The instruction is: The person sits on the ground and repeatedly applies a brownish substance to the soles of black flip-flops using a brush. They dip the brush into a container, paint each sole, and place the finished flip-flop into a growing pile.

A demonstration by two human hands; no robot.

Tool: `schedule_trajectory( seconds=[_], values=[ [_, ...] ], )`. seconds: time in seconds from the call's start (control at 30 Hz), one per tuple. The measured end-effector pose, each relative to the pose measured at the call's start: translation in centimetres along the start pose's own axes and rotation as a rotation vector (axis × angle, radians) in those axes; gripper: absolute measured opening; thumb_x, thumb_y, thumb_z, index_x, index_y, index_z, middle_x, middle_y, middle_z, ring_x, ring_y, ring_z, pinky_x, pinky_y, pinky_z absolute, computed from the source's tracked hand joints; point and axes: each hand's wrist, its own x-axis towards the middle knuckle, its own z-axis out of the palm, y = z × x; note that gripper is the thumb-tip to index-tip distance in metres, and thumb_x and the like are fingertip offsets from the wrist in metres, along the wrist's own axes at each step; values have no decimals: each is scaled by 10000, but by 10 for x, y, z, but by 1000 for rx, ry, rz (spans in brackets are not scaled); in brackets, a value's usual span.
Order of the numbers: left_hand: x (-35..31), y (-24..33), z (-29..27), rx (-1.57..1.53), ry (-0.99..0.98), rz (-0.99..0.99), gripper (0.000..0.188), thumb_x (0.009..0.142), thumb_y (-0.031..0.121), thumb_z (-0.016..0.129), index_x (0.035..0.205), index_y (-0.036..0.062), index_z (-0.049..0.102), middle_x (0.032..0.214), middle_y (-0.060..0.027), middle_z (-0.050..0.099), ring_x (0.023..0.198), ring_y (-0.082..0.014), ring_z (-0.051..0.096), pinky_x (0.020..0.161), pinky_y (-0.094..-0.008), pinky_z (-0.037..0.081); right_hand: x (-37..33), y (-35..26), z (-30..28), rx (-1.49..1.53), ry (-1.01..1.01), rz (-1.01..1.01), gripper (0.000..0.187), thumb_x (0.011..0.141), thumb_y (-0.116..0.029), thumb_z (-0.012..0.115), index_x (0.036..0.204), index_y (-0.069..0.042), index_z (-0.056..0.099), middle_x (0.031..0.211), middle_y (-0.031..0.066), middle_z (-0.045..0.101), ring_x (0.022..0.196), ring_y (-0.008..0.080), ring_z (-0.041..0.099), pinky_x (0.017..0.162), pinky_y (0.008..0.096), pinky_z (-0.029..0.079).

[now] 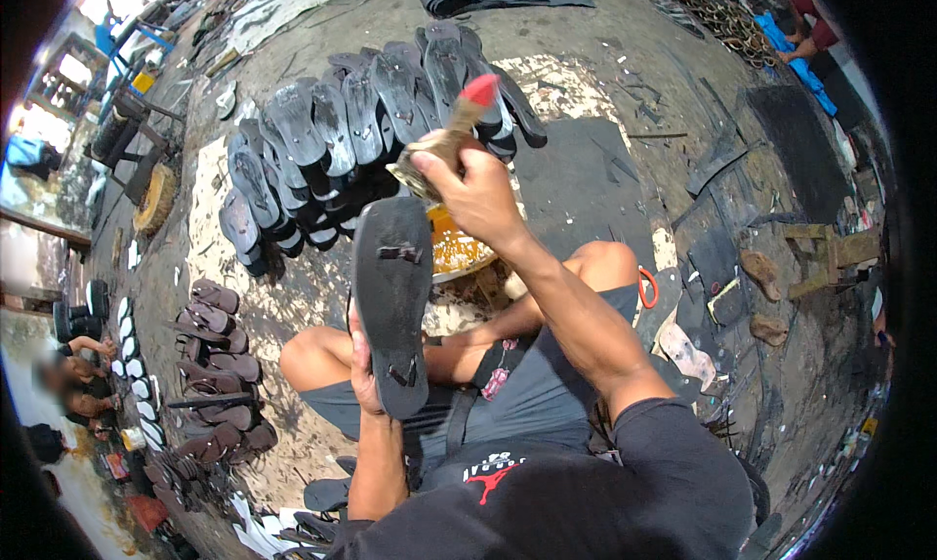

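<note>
Above the lap, left hand (366,365) grips a black sandal sole (392,301) upright — dark, strap stubs showing; right hand (475,194) closed around a red-tipped brush (457,130) just above its top.

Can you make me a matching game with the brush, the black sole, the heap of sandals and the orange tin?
Things:
1. brush
2. black sole
3. heap of sandals
4. orange tin

Places:
A. on the ground beyond the knees
B. in the right hand
C. under the right hand
D. in the left hand

Pairs: 1-B, 2-D, 3-A, 4-C
</note>
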Motion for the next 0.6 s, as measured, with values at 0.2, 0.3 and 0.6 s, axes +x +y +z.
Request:
schedule_trajectory(
  seconds=[0.2,0.3,0.6],
  values=[
    [-6,-2,8,-64,192,30,659,1065,391,452,1636,258,151,1575,-151,374,1242,-393,587,899,-562,596,-32,18,7,134,1,-147,168,1001,-147,665,1118,-27,661,1023,58,711,960,131,661,885,310,534],
    [4,-1,8,-194,134,7,548,1077,441,420,1575,227,339,1532,-157,453,1282,-420,545,957,-558,544,-7,-24,8,125,-20,-267,149,982,-145,690,1082,-37,665,1019,61,726,934,167,694,853,323,545],
    [71,23,5,-398,17,90,419,1063,431,505,1478,376,503,1463,-163,521,1257,-400,534,996,-510,494,-142,11,46,220,-364,-141,224,923,-88,742,1127,-11,691,1066,138,711,1011,264,678,902,388,524]
  ],
)
